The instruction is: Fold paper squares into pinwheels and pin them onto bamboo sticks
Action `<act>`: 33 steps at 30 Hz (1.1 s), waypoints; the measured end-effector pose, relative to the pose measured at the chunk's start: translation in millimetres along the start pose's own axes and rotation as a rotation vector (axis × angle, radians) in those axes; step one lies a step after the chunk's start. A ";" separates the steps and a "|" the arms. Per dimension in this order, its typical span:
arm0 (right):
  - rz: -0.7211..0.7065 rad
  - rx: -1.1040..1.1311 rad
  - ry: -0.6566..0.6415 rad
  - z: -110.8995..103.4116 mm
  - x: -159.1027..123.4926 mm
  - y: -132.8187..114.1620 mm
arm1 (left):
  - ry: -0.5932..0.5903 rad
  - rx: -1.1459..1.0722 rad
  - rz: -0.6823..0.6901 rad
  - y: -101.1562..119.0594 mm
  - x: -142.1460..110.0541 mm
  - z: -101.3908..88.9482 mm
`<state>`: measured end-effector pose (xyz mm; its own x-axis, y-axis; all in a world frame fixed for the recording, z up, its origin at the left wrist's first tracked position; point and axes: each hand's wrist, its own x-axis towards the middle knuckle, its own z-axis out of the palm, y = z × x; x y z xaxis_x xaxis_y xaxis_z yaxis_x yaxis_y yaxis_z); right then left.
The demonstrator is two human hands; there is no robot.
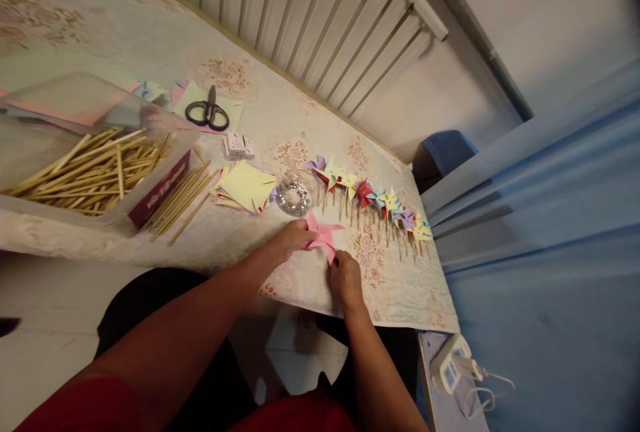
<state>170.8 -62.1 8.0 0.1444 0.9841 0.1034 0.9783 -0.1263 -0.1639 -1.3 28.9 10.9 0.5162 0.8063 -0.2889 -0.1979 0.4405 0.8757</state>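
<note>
A pink paper pinwheel [326,235] with folded blades is held between both hands above the table's front part. My left hand [296,237] pinches its left side, fingers closed on the paper. At its lower blade, my right hand [346,276] has closed fingertips on the paper. Just beyond sits a clear round dish [294,197] of small shiny pins. To its left lies a stack of cut paper squares [245,185], pale yellow on top. A row of finished pinwheels on sticks [364,193] in several colours extends to the right.
A clear plastic box [107,219] of wooden sticks stands at left, with loose sticks [183,202] beside it. Dark-handled scissors [209,112] lie on paper behind small white boxes [238,145]. A power strip [453,362] is at lower right, near a blue curtain [540,265].
</note>
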 end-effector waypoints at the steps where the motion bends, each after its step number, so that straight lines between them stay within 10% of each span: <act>1: 0.002 -0.011 -0.011 -1.2 1.0 -0.4 | -0.004 -0.012 0.004 0.2 0.1 0.0; 22: 0.021 0.320 -0.139 -5.9 10.9 8.9 | 0.063 -0.023 0.023 4.2 -0.8 0.2; 33: -0.004 0.118 -0.046 -7.4 -2.4 -8.1 | 0.124 -0.026 0.085 -2.5 4.7 0.9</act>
<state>163.6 -64.4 16.3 0.1307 0.9896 0.0594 0.9543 -0.1094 -0.2782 2.4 31.2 7.7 0.3898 0.8832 -0.2607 -0.2587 0.3768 0.8895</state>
